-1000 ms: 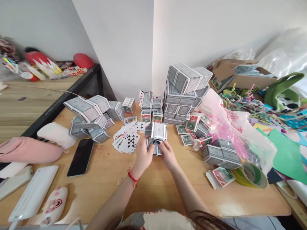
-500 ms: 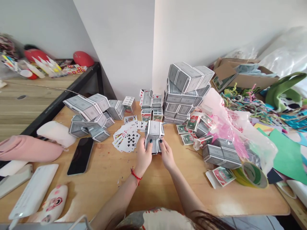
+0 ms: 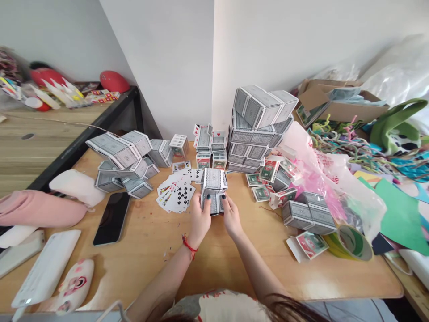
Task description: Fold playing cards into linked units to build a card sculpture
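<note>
Between both hands is a block built of grey-backed playing cards [image 3: 214, 180], held over the near middle of the table. My left hand [image 3: 201, 218] grips its left side, thumb on the near face. On the right side, my right hand [image 3: 232, 218] holds it the same way, its thumb pressed near the edge. The fingers behind the block are mostly hidden. Just left of the hands, loose playing cards [image 3: 176, 192] lie fanned face up. Beyond the block stand card boxes [image 3: 203, 161] with cards on top of them.
A tall stack of card blocks [image 3: 250, 134] rises at the back right, more card blocks [image 3: 114, 152] at the left. A phone [image 3: 112, 219] lies left. Opened card boxes [image 3: 268, 172], a tape roll [image 3: 350, 243] and a pink plastic bag [image 3: 321, 179] are on the right.
The held block tips slightly, and its upper part shifts a little left. Both hands keep their grip. The whole view has moved slightly.
</note>
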{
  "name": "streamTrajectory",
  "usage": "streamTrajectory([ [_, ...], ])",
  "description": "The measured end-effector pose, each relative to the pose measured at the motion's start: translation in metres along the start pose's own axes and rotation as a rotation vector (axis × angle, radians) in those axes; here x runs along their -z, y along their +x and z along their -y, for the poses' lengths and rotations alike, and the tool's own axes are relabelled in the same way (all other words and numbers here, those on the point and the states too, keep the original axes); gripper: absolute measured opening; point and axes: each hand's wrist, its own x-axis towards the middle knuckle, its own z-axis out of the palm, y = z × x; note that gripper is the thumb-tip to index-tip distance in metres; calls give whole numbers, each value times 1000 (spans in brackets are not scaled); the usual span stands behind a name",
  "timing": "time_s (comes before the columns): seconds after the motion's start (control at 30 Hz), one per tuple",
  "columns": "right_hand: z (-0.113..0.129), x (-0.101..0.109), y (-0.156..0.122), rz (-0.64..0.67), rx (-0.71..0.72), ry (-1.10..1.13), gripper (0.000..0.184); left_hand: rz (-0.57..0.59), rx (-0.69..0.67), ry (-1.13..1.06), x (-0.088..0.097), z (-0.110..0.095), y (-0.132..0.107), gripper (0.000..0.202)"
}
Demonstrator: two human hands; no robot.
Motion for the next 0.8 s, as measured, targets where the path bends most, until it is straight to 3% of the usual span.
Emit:
streamTrajectory([
  [0.8, -1, -9, 0, -79, 109, -101, 42, 65, -85, -11, 2, -1, -1, 17],
])
